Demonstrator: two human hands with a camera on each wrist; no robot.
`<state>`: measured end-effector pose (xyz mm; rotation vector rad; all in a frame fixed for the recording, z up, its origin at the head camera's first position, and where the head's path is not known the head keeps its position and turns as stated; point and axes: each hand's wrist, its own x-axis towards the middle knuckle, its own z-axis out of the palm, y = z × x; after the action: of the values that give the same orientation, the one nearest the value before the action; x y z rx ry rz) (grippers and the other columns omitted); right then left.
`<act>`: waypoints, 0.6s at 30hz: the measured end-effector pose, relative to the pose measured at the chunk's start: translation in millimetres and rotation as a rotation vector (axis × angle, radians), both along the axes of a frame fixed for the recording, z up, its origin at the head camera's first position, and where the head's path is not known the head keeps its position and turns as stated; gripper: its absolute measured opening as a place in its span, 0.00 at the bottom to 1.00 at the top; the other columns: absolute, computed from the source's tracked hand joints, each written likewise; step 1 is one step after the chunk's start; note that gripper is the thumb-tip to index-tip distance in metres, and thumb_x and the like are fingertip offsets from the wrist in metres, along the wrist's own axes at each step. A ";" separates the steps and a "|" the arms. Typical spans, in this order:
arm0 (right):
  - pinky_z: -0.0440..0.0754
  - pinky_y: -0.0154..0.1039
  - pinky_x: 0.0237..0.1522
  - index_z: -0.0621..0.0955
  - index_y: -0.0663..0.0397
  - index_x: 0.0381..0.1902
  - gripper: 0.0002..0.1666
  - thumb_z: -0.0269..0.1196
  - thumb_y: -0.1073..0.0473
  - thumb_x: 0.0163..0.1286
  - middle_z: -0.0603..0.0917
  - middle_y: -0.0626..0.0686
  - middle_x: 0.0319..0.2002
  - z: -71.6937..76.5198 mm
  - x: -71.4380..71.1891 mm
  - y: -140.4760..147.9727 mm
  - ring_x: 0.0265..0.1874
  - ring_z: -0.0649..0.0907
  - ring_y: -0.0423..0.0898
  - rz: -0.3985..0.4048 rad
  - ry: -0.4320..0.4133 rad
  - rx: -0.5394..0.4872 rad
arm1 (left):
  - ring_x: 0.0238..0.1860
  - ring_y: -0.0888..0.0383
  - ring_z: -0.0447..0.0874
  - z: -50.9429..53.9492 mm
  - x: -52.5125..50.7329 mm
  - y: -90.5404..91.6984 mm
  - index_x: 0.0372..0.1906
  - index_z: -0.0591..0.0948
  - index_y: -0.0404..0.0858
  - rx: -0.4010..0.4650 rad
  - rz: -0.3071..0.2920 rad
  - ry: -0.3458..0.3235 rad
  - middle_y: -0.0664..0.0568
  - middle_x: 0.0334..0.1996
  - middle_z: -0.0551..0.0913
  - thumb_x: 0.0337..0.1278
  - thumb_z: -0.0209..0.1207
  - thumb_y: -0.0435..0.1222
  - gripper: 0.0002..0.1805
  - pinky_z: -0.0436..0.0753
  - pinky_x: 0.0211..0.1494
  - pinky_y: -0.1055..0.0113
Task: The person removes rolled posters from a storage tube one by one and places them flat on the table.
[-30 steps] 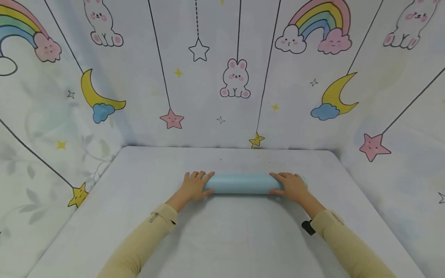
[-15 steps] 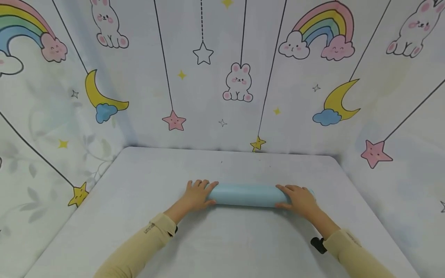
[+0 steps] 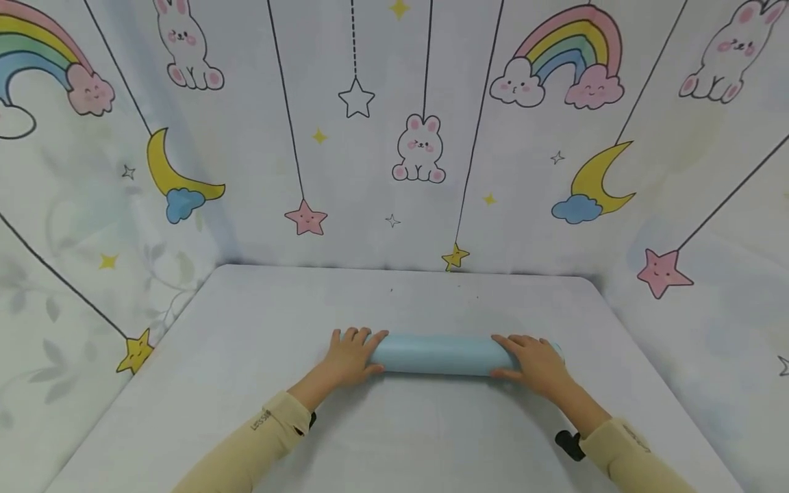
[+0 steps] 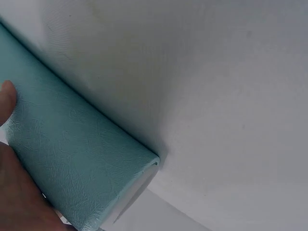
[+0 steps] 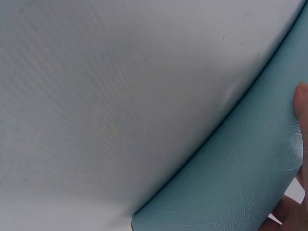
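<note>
A pale blue rolled-up mat [image 3: 440,355] lies crosswise on the white table. Its surface looks like wrinkled leather, and in the left wrist view the near end of the blue roll [image 4: 82,139] shows a white inner side. My left hand [image 3: 348,359] grips the left end, thumb on the near side and fingers over the top. At the other end my right hand [image 3: 539,363] holds the roll in the same manner. The right wrist view shows the roll's long lower edge [image 5: 240,159] against the table, with part of that hand cut off by the frame.
The white table [image 3: 419,438] has rounded far corners and a few small dark specks near the back. Behind and beside it stands a patterned cloth wall [image 3: 370,171] with rabbits, stars and moons. A black wrist-worn piece [image 3: 570,445] hangs under the right sleeve.
Both hands and the rolled-up mat have come nearer to me, away from the table's far edge. The head view has also shifted slightly. Both hands have kept their grip.
</note>
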<state>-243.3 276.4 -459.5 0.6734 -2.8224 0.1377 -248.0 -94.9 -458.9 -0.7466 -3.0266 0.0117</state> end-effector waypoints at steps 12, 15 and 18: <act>0.69 0.63 0.45 0.75 0.52 0.57 0.42 0.66 0.35 0.48 0.79 0.59 0.47 -0.5 5.3 -1.7 0.47 0.77 0.59 0.015 0.028 -0.006 | 0.58 0.43 0.63 -0.2 4.8 -0.2 0.68 0.57 0.48 -0.002 -0.015 0.000 0.45 0.58 0.66 0.58 0.50 0.57 0.36 0.61 0.56 0.41; 0.69 0.62 0.45 0.74 0.52 0.57 0.42 0.66 0.35 0.49 0.78 0.60 0.47 -1.8 4.1 -1.0 0.47 0.77 0.60 0.011 0.032 0.005 | 0.58 0.43 0.63 0.2 3.4 -0.4 0.68 0.58 0.48 0.010 -0.020 0.000 0.45 0.58 0.66 0.58 0.50 0.56 0.35 0.61 0.56 0.41; 0.69 0.62 0.44 0.74 0.51 0.58 0.42 0.66 0.35 0.49 0.78 0.60 0.47 -3.6 1.9 -0.6 0.47 0.76 0.60 0.006 0.039 0.012 | 0.59 0.42 0.62 0.5 1.7 -0.4 0.68 0.58 0.48 0.014 -0.017 -0.005 0.45 0.58 0.65 0.58 0.50 0.57 0.35 0.60 0.56 0.41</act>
<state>-241.4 275.8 -463.2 0.6800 -2.7861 0.1077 -246.3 -95.3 -458.4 -0.7724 -3.0220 -0.0114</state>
